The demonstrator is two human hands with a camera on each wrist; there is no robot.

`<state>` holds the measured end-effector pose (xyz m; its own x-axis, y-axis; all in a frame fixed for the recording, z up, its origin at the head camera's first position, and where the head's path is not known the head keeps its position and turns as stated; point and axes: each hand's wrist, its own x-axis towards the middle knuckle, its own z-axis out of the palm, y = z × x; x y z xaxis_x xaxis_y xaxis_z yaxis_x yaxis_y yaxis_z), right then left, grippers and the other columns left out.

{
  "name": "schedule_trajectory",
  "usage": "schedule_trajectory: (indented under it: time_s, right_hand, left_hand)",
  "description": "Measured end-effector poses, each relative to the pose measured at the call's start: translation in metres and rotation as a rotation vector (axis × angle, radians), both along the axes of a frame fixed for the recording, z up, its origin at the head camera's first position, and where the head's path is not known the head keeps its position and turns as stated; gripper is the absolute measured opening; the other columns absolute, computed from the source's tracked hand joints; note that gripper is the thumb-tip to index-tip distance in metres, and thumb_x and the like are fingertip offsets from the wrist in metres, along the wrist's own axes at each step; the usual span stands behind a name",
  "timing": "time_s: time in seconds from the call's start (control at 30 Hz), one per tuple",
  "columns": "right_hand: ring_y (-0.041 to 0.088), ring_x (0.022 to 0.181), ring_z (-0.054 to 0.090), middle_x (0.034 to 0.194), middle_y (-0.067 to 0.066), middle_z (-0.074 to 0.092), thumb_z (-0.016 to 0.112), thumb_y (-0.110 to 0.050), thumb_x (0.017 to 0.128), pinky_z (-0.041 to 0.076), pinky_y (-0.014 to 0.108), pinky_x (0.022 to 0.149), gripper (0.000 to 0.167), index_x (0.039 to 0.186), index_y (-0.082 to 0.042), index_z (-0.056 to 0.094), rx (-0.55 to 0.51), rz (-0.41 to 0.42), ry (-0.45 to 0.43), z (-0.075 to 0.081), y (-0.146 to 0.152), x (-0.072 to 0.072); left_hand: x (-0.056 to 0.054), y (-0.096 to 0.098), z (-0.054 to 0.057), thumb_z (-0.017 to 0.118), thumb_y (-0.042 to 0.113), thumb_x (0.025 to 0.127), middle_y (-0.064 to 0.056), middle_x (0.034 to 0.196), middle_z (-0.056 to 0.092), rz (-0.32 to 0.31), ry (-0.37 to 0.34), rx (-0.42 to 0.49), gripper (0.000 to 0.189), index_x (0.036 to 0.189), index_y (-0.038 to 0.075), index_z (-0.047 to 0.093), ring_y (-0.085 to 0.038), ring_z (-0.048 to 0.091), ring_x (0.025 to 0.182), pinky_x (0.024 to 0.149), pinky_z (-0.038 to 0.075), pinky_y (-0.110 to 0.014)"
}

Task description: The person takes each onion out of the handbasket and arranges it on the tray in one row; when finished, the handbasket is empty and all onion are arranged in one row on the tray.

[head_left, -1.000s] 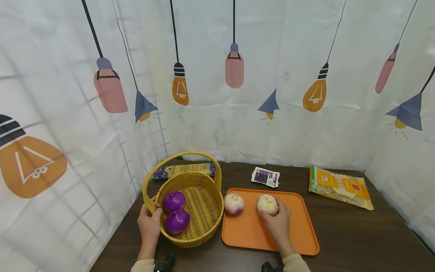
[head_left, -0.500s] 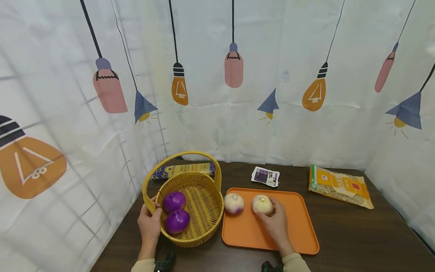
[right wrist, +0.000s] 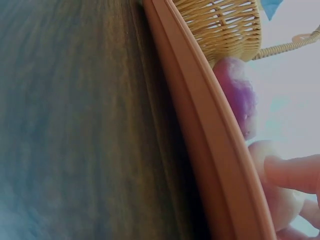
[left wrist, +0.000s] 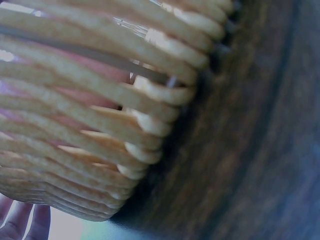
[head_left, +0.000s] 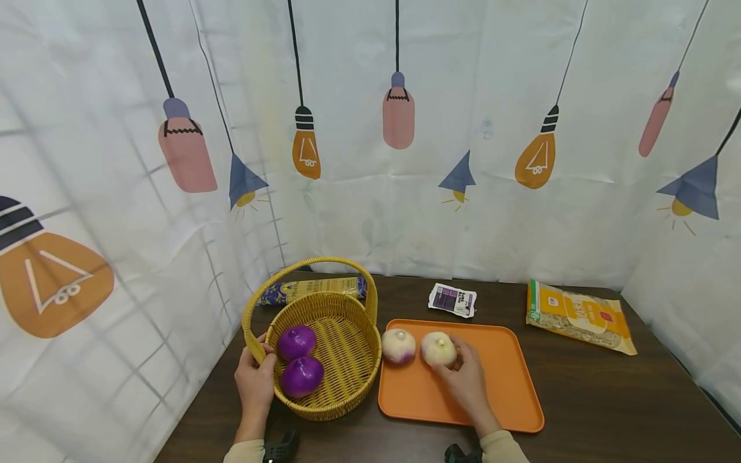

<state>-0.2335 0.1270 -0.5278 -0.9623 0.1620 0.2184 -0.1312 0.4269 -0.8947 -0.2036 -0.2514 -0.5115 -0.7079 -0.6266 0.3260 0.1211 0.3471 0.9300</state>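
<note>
Head view: a pale onion point(head_left: 438, 348) on the orange tray point(head_left: 509, 386) is held in the curled grip of the right hand point(head_left: 463, 379), while the wicker basket point(head_left: 341, 386) rim is gripped by the left hand point(head_left: 255, 382); a lift toward the basket seems called for.

from my head the scene is bright and evenly lit, shadows soft and faint on the dark table point(head_left: 608, 399); the curtain point(head_left: 87, 161) bends at the edges from the wide lens; my left wrist view is a close blur of basket point(left wrist: 100, 125); my right wrist view smears the tray point(right wrist: 200, 140), pale glare behind
</note>
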Motion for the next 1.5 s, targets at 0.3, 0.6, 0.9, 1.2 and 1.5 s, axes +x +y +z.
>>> schedule_trajectory:
  time_s: [0.3, 0.6, 0.9, 1.2, 1.5]
  right_hand:
    - [0.037, 0.105, 0.06, 0.126, 0.026, 0.053, 0.081, -0.001, 0.075, 0.052, 0.044, 0.088, 0.065, 0.133, 0.003, 0.053, -0.027, 0.023, -0.01, 0.0, -0.002, 0.0]
    - [0.038, 0.108, 0.061, 0.131, 0.027, 0.054, 0.079, 0.0, 0.077, 0.05, 0.045, 0.091, 0.064, 0.135, 0.003, 0.052, -0.002, 0.05, 0.004, 0.0, -0.003, 0.0]
    - [0.036, 0.11, 0.059, 0.133, 0.025, 0.053, 0.079, -0.006, 0.078, 0.05, 0.045, 0.092, 0.069, 0.139, 0.003, 0.048, -0.016, 0.052, -0.035, 0.0, -0.002, 0.0]
    - [0.035, 0.108, 0.058, 0.132, 0.025, 0.053, 0.081, -0.011, 0.078, 0.049, 0.045, 0.091, 0.072, 0.139, 0.004, 0.045, -0.014, 0.054, -0.073, 0.006, 0.0, 0.002]
    - [0.038, 0.111, 0.053, 0.138, 0.021, 0.047, 0.08, -0.017, 0.079, 0.048, 0.048, 0.092, 0.071, 0.14, -0.003, 0.047, -0.04, -0.003, -0.053, 0.018, 0.008, 0.004]
  left_hand:
    - [-0.001, 0.0, -0.001, 0.058, 0.0, 0.085, -0.008, 0.125, 0.065, 0.007, 0.004, 0.006, 0.013, 0.097, -0.001, 0.063, -0.002, 0.052, 0.096, 0.075, 0.037, -0.011]
    - [-0.003, -0.001, -0.004, 0.058, -0.001, 0.084, -0.007, 0.124, 0.065, 0.009, 0.007, -0.003, 0.011, 0.095, -0.001, 0.062, -0.004, 0.052, 0.097, 0.074, 0.038, -0.013]
    - [-0.003, -0.002, -0.004, 0.058, -0.001, 0.084, -0.008, 0.124, 0.065, 0.008, 0.008, 0.002, 0.012, 0.095, 0.0, 0.062, -0.004, 0.052, 0.097, 0.075, 0.037, -0.013]
    - [-0.001, 0.0, -0.001, 0.058, -0.001, 0.084, -0.007, 0.125, 0.065, 0.002, -0.001, 0.006, 0.013, 0.096, -0.001, 0.062, -0.004, 0.052, 0.098, 0.077, 0.036, -0.012]
    - [0.0, 0.0, 0.0, 0.058, 0.0, 0.086, -0.007, 0.126, 0.065, -0.005, 0.001, 0.014, 0.012, 0.097, -0.001, 0.062, -0.005, 0.053, 0.097, 0.075, 0.037, -0.013]
